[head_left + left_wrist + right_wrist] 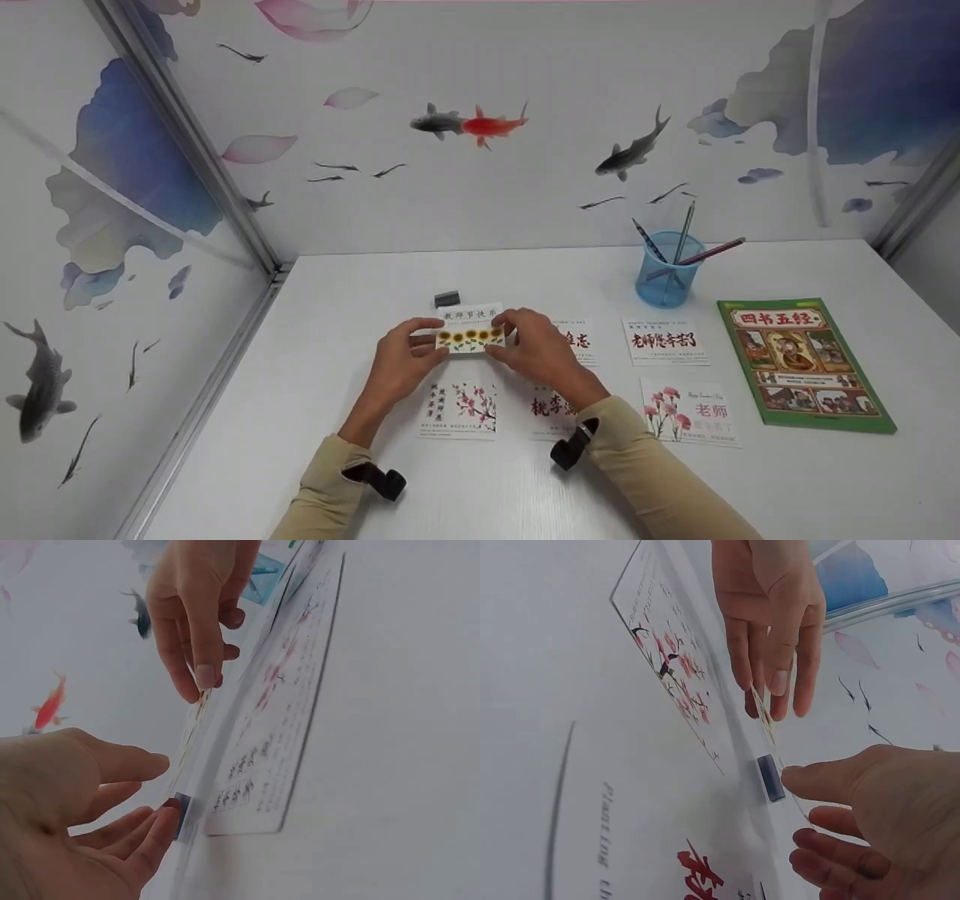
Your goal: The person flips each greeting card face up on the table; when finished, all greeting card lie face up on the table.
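Observation:
A small greeting card printed with sunflowers (470, 337) is held between my two hands, just above the white table. My left hand (405, 356) pinches its left edge, thumb on the front and fingers behind. At the opposite edge my right hand (536, 345) pinches it the same way. Seen almost edge-on, the card (193, 727) slants between both hands in the left wrist view. Below it lies a card with pink blossoms (474, 405). A card with red lettering (547, 409) lies partly under my right forearm, and another card (583, 341) is partly hidden behind that hand.
Behind the held card lies a dark grey block (447, 299), perhaps an eraser. Two more cards, one with red writing (667, 343) and one with carnations (690, 412), lie to the right. Beyond them are a green-edged book (806, 364) and a blue pencil cup (666, 281).

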The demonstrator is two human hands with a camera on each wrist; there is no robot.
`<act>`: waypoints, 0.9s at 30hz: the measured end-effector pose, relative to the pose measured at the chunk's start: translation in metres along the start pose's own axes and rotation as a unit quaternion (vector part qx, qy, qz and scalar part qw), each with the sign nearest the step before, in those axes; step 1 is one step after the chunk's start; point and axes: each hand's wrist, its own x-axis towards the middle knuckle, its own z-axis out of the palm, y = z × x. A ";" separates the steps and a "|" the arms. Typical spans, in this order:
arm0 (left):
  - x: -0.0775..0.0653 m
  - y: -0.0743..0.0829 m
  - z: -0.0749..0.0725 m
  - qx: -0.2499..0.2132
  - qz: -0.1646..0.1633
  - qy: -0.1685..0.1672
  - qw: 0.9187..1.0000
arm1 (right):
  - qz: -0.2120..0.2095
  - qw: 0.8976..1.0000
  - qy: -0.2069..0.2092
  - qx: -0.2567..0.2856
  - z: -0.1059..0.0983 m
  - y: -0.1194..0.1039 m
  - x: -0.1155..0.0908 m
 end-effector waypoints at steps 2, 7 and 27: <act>-0.001 -0.001 0.002 0.038 0.021 -0.020 0.999 | -0.003 1.000 -0.003 -0.023 0.001 0.001 0.000; -0.003 0.000 0.006 0.115 0.044 -0.042 0.991 | -0.022 0.998 -0.007 -0.050 0.005 0.005 0.000; -0.003 0.012 0.010 0.224 0.036 -0.040 0.973 | -0.040 0.998 -0.018 -0.038 0.005 0.011 -0.003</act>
